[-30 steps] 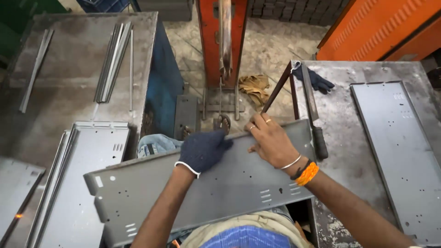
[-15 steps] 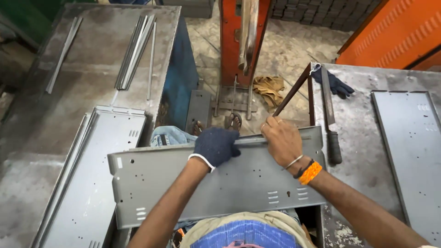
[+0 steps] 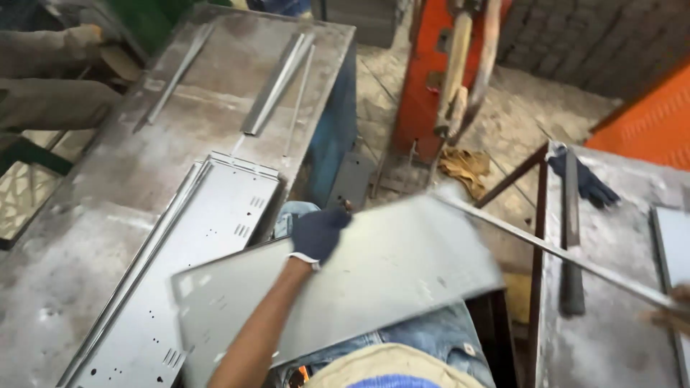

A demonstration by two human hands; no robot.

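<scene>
My left hand [image 3: 320, 233], in a dark glove, grips the far edge of a grey sheet-metal panel [image 3: 388, 287] that lies tilted across my lap, its punched end at the lower left. My right hand [image 3: 674, 315] is bare, blurred and half cut off at the right edge. It is closed on the end of a long thin metal strip [image 3: 560, 251]. The strip runs slantwise from the panel's far right corner over the right table.
A stack of similar panels [image 3: 208, 244] lies on the left table [image 3: 93, 237], with long metal strips [image 3: 277, 82] further back. Another person's sleeves [image 3: 50, 93] reach in at the top left. An orange machine [image 3: 438, 72] stands ahead. A black bar [image 3: 571, 237] and dark glove [image 3: 589, 183] lie on the right table.
My right hand has left the panel and moved far right with a thin strip. The panel has tilted and is held by the left hand alone. The view has swung left.
</scene>
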